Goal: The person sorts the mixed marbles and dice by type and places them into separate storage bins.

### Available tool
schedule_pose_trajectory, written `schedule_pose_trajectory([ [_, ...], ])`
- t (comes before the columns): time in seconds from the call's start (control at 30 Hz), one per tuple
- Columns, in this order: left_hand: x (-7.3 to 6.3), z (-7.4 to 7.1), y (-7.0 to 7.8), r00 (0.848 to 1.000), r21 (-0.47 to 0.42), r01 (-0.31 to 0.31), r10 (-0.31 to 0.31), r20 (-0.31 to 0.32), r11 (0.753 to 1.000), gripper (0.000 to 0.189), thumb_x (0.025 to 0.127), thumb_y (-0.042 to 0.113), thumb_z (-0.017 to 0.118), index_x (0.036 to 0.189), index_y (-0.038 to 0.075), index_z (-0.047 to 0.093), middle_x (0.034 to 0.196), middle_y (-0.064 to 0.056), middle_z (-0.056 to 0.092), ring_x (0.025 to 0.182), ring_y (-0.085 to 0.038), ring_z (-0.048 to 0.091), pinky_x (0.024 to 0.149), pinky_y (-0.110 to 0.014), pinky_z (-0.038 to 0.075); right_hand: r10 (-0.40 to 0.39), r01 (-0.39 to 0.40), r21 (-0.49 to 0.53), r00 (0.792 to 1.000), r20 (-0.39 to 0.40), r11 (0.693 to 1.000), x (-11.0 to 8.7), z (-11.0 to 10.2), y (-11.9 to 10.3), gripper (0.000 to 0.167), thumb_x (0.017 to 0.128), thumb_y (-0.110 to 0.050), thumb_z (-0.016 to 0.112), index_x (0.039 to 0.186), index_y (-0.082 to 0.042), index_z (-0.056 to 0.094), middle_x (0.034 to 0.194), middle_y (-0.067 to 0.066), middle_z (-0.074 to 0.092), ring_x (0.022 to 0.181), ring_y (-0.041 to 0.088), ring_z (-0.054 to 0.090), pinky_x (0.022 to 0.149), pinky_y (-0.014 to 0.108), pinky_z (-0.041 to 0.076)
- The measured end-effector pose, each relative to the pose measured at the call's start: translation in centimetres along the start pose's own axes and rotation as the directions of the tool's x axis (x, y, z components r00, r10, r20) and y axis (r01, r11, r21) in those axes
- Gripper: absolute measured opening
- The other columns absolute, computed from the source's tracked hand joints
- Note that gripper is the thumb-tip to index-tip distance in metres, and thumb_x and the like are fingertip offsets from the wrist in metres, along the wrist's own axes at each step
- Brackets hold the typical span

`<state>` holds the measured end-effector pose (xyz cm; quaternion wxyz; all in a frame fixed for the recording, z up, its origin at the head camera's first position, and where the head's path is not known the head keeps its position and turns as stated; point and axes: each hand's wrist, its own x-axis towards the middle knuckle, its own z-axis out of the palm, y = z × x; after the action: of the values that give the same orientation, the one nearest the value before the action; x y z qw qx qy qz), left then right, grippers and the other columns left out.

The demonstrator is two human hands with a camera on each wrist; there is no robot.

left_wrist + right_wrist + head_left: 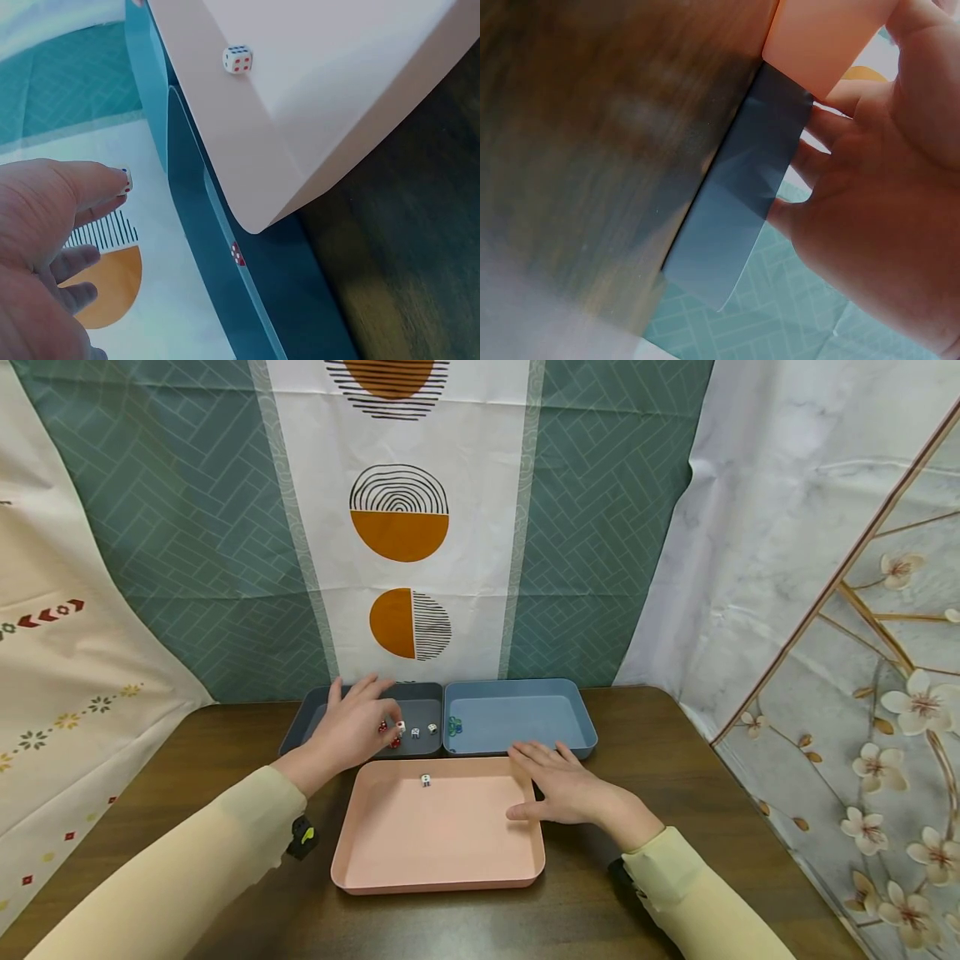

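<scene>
Between thumb and index finger my left hand (345,731) pinches a white die (127,181), held above the dark grey tray (425,702); its other fingers are spread. Inside that tray lie red dice (395,742) and white dice (415,733), partly hidden behind the hand. Another white die (426,780) sits near the far edge of the pink tray (442,843). My right hand (562,789) reaches over the pink tray's right side with fingers extended, the fingertips near the blue tray's front edge, and it holds nothing.
The blue tray (521,720) stands beside the dark grey one, with small green and blue pieces (454,725) at its left end. All three trays sit on a brown wooden table (630,735). Patterned cloth (607,527) hangs behind the table and along both sides.
</scene>
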<state>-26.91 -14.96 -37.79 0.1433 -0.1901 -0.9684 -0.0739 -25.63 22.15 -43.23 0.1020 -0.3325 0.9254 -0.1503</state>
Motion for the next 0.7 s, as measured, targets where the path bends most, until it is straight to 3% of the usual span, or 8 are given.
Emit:
schedule_pose_trajectory([
  [0.7,2.0,0.4,-1.4,0.993,0.028,0.092,-0.093,0.066,0.995,0.010,0.099,0.017,0.084,0.108,0.013,0.085,0.166,-0.025,0.049,0.161,-0.049,0.030,0.123,-0.084,0.004,0.003,-0.003,-0.012,1.000,0.009,1.000,0.0,-0.1,0.0,0.103,0.103,-0.066,0.069,0.177,-0.011,0.024,0.183,0.012,0.020,0.169,0.037,0.013,0.134,0.063,0.000],
])
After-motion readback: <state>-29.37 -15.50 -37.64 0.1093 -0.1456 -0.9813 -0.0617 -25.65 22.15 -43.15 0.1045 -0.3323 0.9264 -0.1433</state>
